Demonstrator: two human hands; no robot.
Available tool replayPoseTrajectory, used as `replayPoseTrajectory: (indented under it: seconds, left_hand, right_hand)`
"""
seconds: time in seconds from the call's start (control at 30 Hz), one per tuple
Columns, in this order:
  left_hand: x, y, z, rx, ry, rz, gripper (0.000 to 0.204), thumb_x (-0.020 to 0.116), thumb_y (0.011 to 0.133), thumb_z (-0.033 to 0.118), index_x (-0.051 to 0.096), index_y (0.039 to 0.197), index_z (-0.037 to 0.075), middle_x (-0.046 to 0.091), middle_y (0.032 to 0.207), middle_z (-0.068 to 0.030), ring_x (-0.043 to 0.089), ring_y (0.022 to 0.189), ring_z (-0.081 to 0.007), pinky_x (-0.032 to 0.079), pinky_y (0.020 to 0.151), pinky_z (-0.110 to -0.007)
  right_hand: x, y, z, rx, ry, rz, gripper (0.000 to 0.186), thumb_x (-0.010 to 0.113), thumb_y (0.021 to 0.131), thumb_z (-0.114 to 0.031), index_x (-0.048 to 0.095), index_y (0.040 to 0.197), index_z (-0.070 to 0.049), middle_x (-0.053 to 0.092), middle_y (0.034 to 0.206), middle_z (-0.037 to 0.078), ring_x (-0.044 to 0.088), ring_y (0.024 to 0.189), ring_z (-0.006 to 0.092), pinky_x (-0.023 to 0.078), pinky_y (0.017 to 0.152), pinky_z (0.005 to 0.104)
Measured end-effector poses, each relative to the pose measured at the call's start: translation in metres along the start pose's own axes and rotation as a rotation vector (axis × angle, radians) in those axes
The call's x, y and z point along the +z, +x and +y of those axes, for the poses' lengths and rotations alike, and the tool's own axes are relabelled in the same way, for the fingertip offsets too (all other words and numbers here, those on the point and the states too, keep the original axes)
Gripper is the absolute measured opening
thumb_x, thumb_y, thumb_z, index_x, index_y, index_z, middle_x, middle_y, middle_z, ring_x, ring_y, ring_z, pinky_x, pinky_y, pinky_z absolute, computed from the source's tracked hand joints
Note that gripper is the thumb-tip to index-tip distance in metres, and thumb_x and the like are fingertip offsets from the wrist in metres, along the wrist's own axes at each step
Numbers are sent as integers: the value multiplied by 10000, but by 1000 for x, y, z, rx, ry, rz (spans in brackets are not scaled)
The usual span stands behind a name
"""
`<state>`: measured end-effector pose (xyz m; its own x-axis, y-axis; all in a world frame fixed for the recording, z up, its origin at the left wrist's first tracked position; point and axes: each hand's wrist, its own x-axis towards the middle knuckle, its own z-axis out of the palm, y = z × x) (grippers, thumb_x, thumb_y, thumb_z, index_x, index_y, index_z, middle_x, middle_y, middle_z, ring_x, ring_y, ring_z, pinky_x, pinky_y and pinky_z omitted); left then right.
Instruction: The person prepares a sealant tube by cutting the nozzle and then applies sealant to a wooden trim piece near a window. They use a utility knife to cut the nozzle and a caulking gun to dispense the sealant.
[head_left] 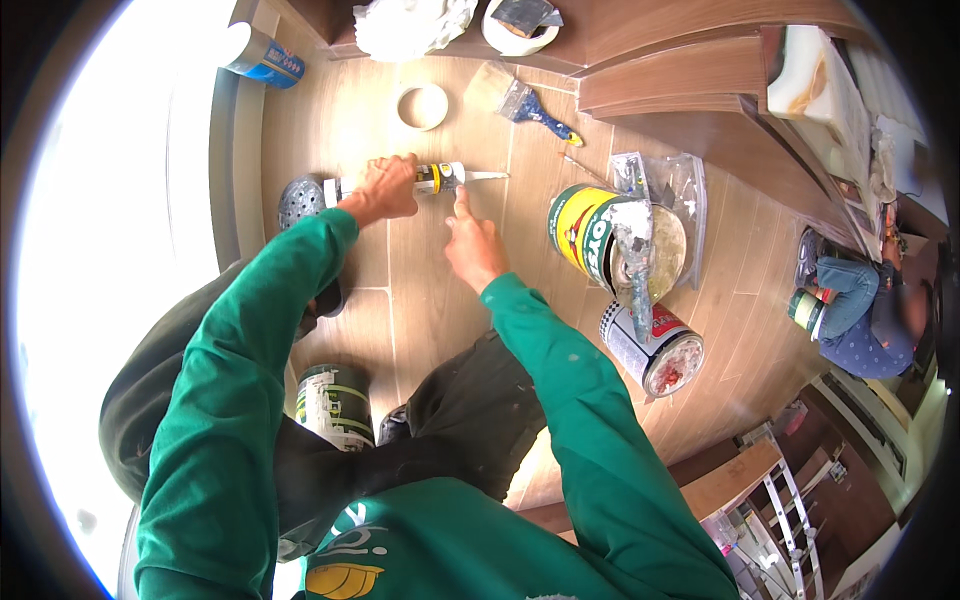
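A white sealant cartridge with a yellow and black label lies on its side on the wood-look floor, its thin nozzle pointing right. My left hand is wrapped over the cartridge's body, hiding its middle. My right hand holds nothing; its index finger stretches out to the front end, close to the nozzle's base, and I cannot tell whether it touches. The other right fingers look bent. A grey perforated shoe is by the cartridge's back end. Beyond it lies a roll of masking tape.
A blue-handled paintbrush lies farther off. To the right stand a yellow-green paint can with a paint-caked tool across it, and a red-white can. A dark bucket is near my legs. Another person sits far right.
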<state>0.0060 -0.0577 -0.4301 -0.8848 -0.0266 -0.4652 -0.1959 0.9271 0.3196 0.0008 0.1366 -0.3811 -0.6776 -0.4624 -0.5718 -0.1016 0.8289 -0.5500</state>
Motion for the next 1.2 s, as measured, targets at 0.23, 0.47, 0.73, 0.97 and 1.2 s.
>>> replayPoseTrajectory:
  seconds: [0.23,0.47,0.73,0.97,1.2]
  left_hand:
    - [29,-18,0,87,136,85,291,685,703,34,578,972,-3,658,911,-216,691,834,-364,527,689,-487]
    - [33,-10,-1,134,255,110,313,698,697,14,598,993,-3,650,919,-200,684,866,-373,514,698,-490]
    - [19,-3,2,151,201,7,309,731,699,32,635,991,6,662,914,-193,696,867,-349,537,697,-509]
    - [16,1,-7,243,202,0,289,731,671,53,685,957,41,684,932,-140,700,869,-325,558,746,-487]
    - [-7,5,4,139,174,-172,246,731,698,64,726,944,54,722,978,-158,711,948,-321,580,772,-431]
  right_hand:
    - [-30,3,-16,119,-26,-289,626,527,887,-52,350,1487,-32,694,916,139,672,692,294,558,601,413]
    - [-42,29,-20,260,172,-541,354,498,969,-105,436,1299,8,509,621,66,528,403,172,470,333,357]
    - [-32,13,-15,229,192,-389,400,516,964,-104,439,1336,23,525,634,91,532,402,182,477,337,359]
    - [-16,-5,-19,144,25,-242,644,553,926,-69,287,1511,-27,700,972,233,677,667,375,569,600,446]
    - [12,-13,1,79,-89,-116,696,561,891,-33,274,1524,-55,706,1074,189,664,928,425,533,837,486]
